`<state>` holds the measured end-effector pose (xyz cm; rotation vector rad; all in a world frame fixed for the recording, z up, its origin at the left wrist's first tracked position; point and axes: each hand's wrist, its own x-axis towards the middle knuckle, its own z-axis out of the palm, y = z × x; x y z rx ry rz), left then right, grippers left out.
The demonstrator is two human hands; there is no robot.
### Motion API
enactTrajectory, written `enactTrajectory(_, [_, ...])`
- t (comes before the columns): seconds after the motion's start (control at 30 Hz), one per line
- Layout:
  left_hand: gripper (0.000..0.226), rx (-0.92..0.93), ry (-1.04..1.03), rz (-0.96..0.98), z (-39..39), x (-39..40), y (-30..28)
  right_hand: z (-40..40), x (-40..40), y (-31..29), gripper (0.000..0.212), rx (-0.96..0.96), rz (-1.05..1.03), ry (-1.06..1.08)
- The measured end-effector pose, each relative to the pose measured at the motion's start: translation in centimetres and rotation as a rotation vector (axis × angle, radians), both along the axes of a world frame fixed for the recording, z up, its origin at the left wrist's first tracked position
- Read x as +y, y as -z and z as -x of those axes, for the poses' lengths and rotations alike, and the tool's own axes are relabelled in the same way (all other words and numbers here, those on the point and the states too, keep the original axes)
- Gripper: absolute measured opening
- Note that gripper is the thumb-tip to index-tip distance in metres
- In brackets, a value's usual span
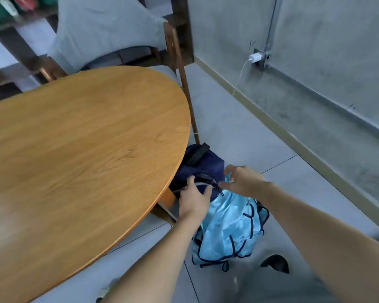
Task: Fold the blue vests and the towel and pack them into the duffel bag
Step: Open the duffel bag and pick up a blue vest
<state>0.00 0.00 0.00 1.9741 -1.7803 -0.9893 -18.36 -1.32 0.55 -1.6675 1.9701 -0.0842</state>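
Observation:
A navy duffel bag lies on the floor by the right edge of the table, partly under it. Light blue vests with dark trim spill in a crumpled heap on the floor in front of the bag. My left hand grips the bag's zippered opening edge. My right hand hovers just right of the opening with fingers spread and curved, touching or just above the vest fabric. The towel is not recognisable here.
A round wooden table fills the left half. A wooden chair with grey cloth draped over it stands behind it. A charger and white cable hang on the grey wall. My shoe is on the tiled floor.

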Motion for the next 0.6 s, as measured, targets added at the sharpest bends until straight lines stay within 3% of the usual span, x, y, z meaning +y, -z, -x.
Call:
enactTrajectory(0.23, [0.028,0.114,-0.135,0.103,0.4,-2.6,4.1,-0.6,-4.5,6.4,0.069,-0.084,-0.063,0.016])
enactTrajectory(0.3, [0.026,0.162,-0.161,0.132,0.4,-2.8,4.3,-0.6,-4.9,7.0,0.06,-0.09,-0.067,0.007])
enactTrajectory(0.4, [0.023,0.199,-0.148,0.158,0.3,-2.8,4.4,-0.4,-5.3,7.6,0.027,-0.172,0.019,0.044])
enactTrajectory(0.53, [0.034,0.248,-0.126,0.265,-0.1,-2.1,2.8,-0.4,-5.4,7.1,0.024,-0.519,0.116,0.261])
enactTrajectory(0.6, [0.026,0.266,-0.105,0.314,0.1,-1.8,1.1,-0.4,-5.6,5.4,0.017,-0.631,0.169,0.351])
